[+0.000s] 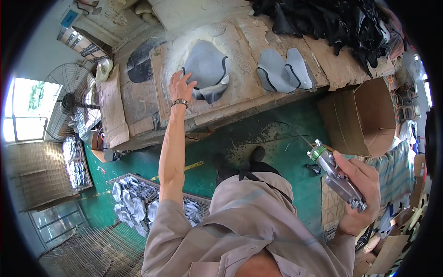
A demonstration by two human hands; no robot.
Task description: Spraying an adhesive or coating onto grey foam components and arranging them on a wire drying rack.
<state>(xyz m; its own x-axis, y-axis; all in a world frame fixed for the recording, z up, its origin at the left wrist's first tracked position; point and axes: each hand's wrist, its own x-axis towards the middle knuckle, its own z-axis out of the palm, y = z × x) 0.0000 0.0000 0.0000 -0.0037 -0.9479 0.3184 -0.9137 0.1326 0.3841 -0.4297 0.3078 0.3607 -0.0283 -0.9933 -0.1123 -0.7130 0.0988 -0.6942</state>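
Note:
My left hand (180,87) reaches over the cardboard-covered bench with its fingers spread. Its fingertips touch the left edge of a grey fabric piece (203,62) with black edging, which looks like a shoe upper. Below that piece's lower edge lies a black and whitish part (212,91). In my right hand (360,184), held out to the right away from the bench, is a metal spray gun (333,173) with a green ring near its nozzle. Two similar grey pieces (276,69) with black edging lie side by side farther right on the bench.
Black pieces (332,25) are heaped at the bench's far right. An open cardboard box (353,117) stands below them. A large fan (69,101) is at the left. Wire racks bearing many grey pieces (131,205) stand left of my body on the green floor (258,124).

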